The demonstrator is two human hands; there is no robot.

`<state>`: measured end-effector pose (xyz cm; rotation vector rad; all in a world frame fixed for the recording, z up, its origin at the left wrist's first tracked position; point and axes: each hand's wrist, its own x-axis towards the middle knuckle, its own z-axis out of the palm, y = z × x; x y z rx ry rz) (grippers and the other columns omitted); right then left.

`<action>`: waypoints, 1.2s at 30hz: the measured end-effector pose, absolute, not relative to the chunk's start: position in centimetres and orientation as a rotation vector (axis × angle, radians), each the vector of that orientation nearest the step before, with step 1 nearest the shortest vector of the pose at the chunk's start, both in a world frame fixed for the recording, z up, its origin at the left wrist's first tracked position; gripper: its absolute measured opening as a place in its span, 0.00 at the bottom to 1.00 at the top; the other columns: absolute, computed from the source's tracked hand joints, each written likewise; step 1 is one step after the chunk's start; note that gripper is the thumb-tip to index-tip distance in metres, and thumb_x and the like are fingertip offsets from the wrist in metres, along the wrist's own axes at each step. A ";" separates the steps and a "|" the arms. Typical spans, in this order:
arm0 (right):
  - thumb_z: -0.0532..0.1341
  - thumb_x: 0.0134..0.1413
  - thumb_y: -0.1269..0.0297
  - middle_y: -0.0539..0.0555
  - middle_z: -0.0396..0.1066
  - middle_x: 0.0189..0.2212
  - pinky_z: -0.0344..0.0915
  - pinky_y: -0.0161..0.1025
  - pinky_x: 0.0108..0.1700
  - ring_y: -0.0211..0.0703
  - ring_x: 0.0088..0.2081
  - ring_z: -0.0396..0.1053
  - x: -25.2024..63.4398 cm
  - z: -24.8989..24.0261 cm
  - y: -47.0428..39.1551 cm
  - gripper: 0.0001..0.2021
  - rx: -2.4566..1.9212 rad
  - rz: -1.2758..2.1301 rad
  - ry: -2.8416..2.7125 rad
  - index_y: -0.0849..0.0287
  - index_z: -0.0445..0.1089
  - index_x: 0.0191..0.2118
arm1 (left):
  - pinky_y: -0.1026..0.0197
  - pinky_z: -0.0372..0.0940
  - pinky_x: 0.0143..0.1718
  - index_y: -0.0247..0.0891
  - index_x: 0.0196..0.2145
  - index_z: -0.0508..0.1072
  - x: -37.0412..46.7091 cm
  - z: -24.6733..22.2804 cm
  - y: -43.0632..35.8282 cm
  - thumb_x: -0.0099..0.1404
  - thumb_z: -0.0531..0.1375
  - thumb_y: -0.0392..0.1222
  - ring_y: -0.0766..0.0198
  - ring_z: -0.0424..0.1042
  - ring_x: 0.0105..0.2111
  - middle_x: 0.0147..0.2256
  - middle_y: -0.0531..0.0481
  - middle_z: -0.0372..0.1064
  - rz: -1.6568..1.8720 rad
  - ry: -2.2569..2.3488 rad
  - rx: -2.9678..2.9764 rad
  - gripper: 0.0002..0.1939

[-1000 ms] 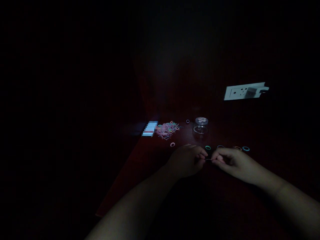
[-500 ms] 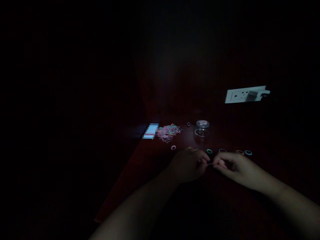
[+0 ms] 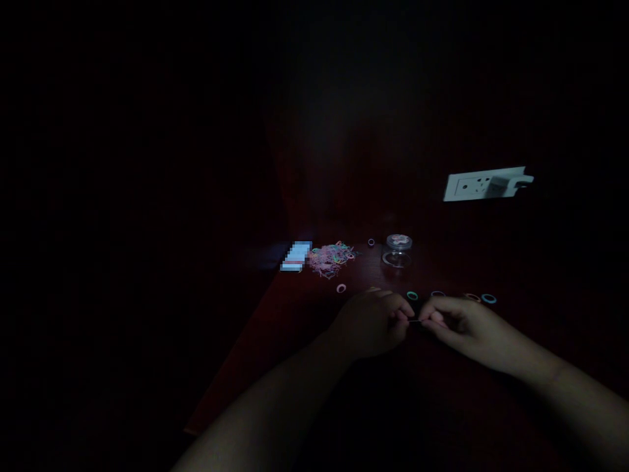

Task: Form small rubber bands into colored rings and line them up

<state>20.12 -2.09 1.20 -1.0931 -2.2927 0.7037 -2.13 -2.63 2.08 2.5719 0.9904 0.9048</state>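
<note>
In dim light, my left hand (image 3: 376, 322) and my right hand (image 3: 464, 328) face each other low over the dark red table (image 3: 265, 334). Each pinches one end of a thin pale band (image 3: 415, 321), stretched in the small gap between the fingertips. Just beyond the fingers lie a green ring (image 3: 412, 295) and a purple ring (image 3: 438, 294). An orange ring (image 3: 473, 297) and a blue ring (image 3: 489, 299) are behind my right hand. A pink ring (image 3: 341, 288) rests beyond my left hand.
A tangled pile of colourful bands (image 3: 331, 259) lies beside a bright, pixelated phone-like screen (image 3: 296, 255). Right of the pile are a small purple ring (image 3: 371, 242) and a clear lidded jar (image 3: 397, 252). A wall socket (image 3: 484, 184) with a plug is at the right.
The band between my fingertips now looks thinner and straighter. Both hands stay almost in place, and the view has shifted slightly.
</note>
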 end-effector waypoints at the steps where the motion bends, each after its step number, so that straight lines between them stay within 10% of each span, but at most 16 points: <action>1: 0.57 0.60 0.58 0.49 0.63 0.24 0.60 0.35 0.28 0.38 0.26 0.61 20.1 1.3 -2.2 0.10 -1.093 0.704 -2.297 0.58 0.71 0.34 | 0.57 0.64 0.45 0.40 0.38 0.72 -2.1 2.1 -2.6 0.61 0.58 0.36 0.63 0.71 0.35 0.34 0.53 0.74 0.898 0.990 2.570 0.07; 36: 0.56 0.59 0.60 0.47 0.61 0.24 0.59 0.34 0.28 0.37 0.26 0.59 19.7 1.7 -2.7 0.08 -1.094 0.701 -2.300 0.57 0.67 0.33 | 0.57 0.64 0.44 0.39 0.37 0.73 -2.3 1.9 -2.7 0.60 0.57 0.35 0.64 0.71 0.33 0.33 0.53 0.74 0.913 0.947 2.596 0.08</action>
